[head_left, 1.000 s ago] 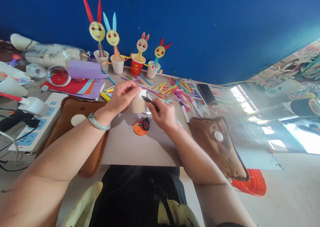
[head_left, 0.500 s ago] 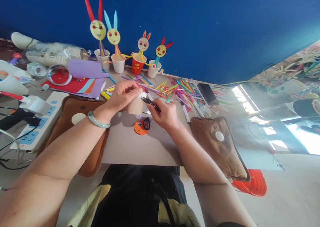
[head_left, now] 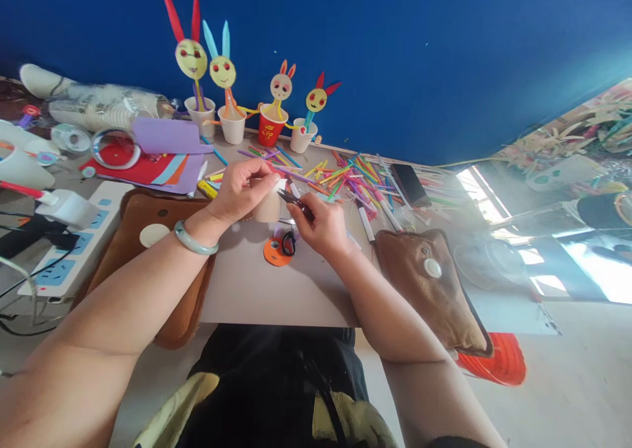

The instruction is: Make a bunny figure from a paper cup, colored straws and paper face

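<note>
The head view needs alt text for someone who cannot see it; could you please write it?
The left hand holds a pale cup while the right hand holds a dark pointed tool beside it. Behind are colourful sticks and four rabbit-eared figures in cups.

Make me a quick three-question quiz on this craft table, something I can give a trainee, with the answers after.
1. Which side's hand grips the dark pointed tool: A, left; B, right; C, neither?
2. True or false: the pale bracelet circles the left wrist.
3. Fill in the colour: counting from the left, the third rabbit-eared figure stands in a ____ cup.

Key:
1. B, the right hand.
2. True.
3. Red.
</note>
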A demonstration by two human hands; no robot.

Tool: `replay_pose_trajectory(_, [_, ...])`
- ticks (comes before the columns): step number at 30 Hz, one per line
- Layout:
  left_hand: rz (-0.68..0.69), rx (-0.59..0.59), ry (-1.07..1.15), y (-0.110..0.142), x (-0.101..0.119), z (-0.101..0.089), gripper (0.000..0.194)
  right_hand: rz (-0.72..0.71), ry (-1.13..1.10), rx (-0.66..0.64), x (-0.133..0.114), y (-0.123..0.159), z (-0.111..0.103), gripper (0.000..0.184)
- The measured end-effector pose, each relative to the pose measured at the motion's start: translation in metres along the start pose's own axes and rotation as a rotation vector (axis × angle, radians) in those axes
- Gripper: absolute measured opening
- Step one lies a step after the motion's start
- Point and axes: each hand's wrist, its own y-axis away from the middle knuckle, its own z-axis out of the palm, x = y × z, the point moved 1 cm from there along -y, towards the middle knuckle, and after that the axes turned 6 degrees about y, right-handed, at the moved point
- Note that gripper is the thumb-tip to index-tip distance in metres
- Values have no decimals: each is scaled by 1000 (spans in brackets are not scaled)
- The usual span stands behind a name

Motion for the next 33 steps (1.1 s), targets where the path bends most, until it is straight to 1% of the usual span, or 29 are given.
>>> replay_pose_trajectory(5, [-49, 23, 70, -1, 0, 2, 32, 21, 41, 54, -3, 4, 5, 37])
replay_pose_trajectory(9, [-93, 14, 126, -1, 2, 3, 34, 11, 56, 77, -4, 5, 6, 38])
replay_pose_trajectory(16, [-91, 13, 153, 0, 1, 2, 34, 17, 73, 73, -4, 6, 6, 41])
replay_pose_trajectory(25, [-96, 15, 170, -1, 3, 2, 34, -13, 92, 85, -5, 6, 4, 43])
replay_pose_trajectory(30, [-106, -16, 161, -1, 2, 1, 36, -34, 99, 83, -3, 5, 1, 44])
replay_pose_trajectory(33, [-127, -42, 192, -2, 2, 0, 34, -61, 93, 68, -1, 3, -1, 44])
